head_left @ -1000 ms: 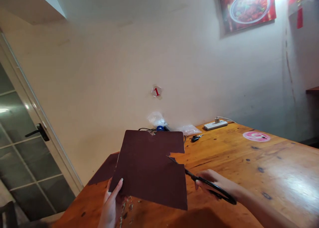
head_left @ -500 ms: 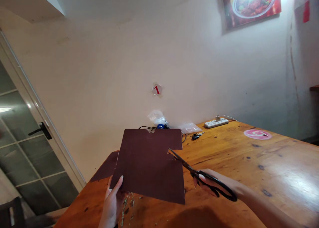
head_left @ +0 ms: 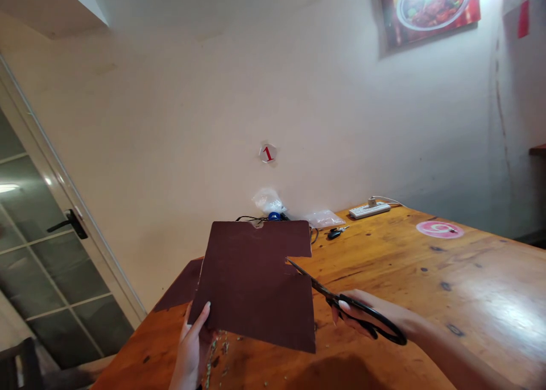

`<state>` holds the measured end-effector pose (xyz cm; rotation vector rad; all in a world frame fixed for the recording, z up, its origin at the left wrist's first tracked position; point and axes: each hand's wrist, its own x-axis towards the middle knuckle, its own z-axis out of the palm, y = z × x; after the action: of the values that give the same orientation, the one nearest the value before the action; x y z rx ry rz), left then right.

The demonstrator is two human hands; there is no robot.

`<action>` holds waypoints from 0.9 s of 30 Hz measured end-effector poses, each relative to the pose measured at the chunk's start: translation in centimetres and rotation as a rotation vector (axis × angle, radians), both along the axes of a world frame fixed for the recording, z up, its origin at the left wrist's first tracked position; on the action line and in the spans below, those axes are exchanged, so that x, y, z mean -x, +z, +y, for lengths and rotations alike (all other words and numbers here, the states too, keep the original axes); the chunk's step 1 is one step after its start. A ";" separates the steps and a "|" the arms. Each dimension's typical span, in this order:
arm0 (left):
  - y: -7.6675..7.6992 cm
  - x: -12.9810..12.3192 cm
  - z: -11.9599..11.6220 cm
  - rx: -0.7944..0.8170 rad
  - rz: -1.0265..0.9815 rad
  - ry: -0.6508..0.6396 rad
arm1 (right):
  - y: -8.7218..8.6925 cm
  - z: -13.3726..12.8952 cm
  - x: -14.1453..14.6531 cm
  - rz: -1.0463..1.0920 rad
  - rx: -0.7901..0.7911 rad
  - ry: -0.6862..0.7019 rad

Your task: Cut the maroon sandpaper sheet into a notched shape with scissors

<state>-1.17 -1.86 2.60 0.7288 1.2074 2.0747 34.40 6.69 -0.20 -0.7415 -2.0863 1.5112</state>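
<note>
A dark brown sheet of card (head_left: 256, 282) is held up over the wooden table, tilted toward me. My left hand (head_left: 194, 339) grips its lower left corner, thumb on the front and the other fingers hidden behind. My right hand (head_left: 362, 313) is closed round the handles of black scissors (head_left: 326, 293). Their blades lie at a notch cut into the card's right edge, with the tip at the notch's inner end. A smaller notch shows in the top edge. Behind the card on the left lies another dark brown piece (head_left: 181, 285).
Small scraps (head_left: 213, 356) litter the table (head_left: 384, 265) below the card. Toward the wall are a clear plastic bag (head_left: 269, 200), a blue round object (head_left: 274, 216), a key (head_left: 336, 233), and a power strip (head_left: 369, 210). A pink round sticker (head_left: 439, 229) is at the right.
The scissor blades have come closer together and their tip has shifted slightly left and down at the notch. The card's lower right corner has dipped a little. Both hands keep their grips.
</note>
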 end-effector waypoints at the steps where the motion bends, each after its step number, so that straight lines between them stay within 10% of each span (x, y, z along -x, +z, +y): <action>1: -0.1 0.1 0.1 -0.004 -0.002 -0.015 | 0.0 0.0 0.0 -0.004 0.000 0.005; 27: -0.5 0.2 0.2 -0.019 0.056 0.020 | -0.1 0.2 0.1 -0.049 -0.024 -0.033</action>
<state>-1.35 -1.64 2.15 0.7920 1.2318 2.0970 34.26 6.85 -0.25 -0.8083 -2.1134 1.4620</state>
